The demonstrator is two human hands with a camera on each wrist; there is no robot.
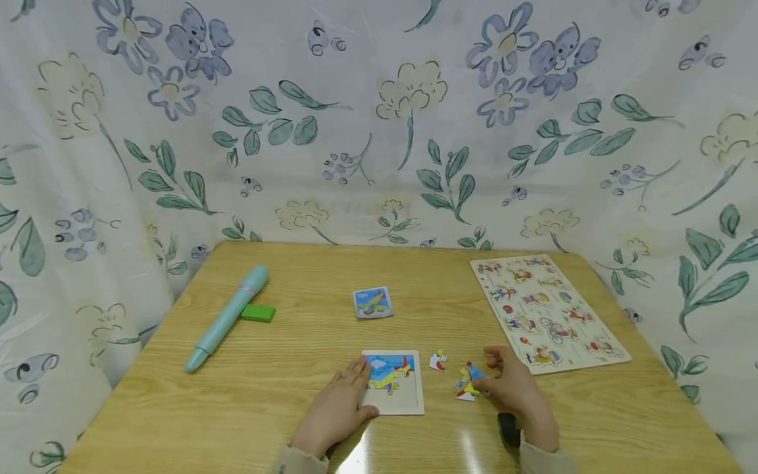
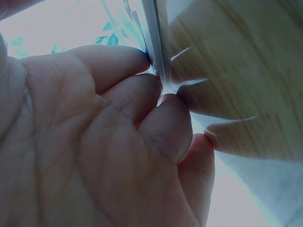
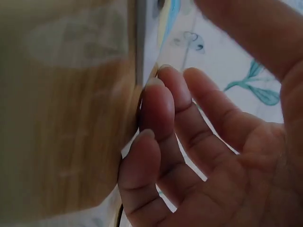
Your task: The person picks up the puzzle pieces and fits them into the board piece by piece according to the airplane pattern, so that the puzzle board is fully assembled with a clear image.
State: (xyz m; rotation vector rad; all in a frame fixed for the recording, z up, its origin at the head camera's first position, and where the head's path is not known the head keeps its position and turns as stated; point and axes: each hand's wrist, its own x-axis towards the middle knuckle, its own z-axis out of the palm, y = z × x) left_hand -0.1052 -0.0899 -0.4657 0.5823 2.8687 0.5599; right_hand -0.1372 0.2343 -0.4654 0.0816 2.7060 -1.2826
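Observation:
A small square jigsaw tray (image 1: 408, 403) holds a partly filled plane picture, with blue sky and a yellow wing in its upper part. My left hand (image 1: 337, 403) rests at the tray's left side, fingers extended along the edge and thumb near the bottom corner. In the left wrist view its fingertips (image 2: 175, 101) meet the table beside the tray. To the right lies a small heap of jigsaw pieces (image 1: 465, 388). My right hand (image 1: 514, 385) is over the heap's right side, thumb at a blue piece (image 1: 477, 371), the other fingers loosely bent and apart from the thumb.
A loose jigsaw piece (image 1: 437, 361) lies between tray and heap. Behind the tray is a picture card (image 1: 373, 303) of a plane. A large board of figures (image 1: 547, 316) lies at right. At left are a teal pen-shaped object (image 1: 227, 319) and a green block (image 1: 258, 313).

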